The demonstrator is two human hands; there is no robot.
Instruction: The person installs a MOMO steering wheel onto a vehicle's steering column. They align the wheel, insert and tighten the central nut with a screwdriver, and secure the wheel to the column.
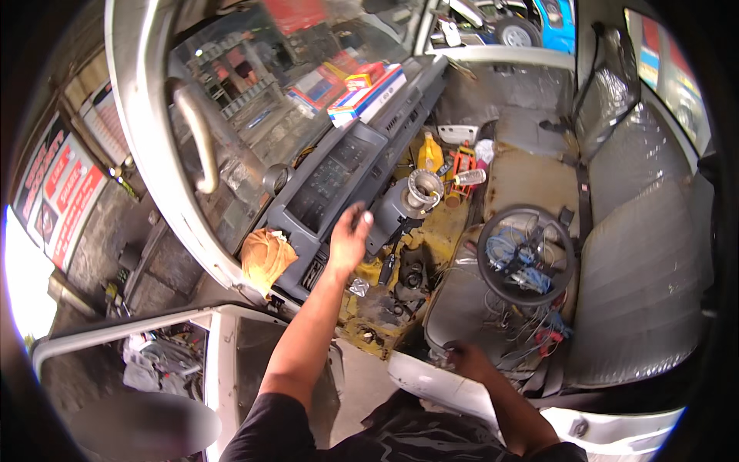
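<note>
My left hand is raised beside the grey dashboard, near the instrument panel recess. Its thumb and fingers are apart, and nothing shows in them. To its right stands the bare steering column, with a round metal fitting on top and no wheel mounted. The removed steering wheel lies on the seat, with a bundle of blue wires inside its ring. Low over the front edge of the seat is my right hand, dark and smeared, so its fingers are unclear.
Red and white boxes rest on the dashboard. A yellow bottle and an orange rack stand on the cab floor. An orange-brown cloth hangs at the windscreen pillar. The open door is at the lower left.
</note>
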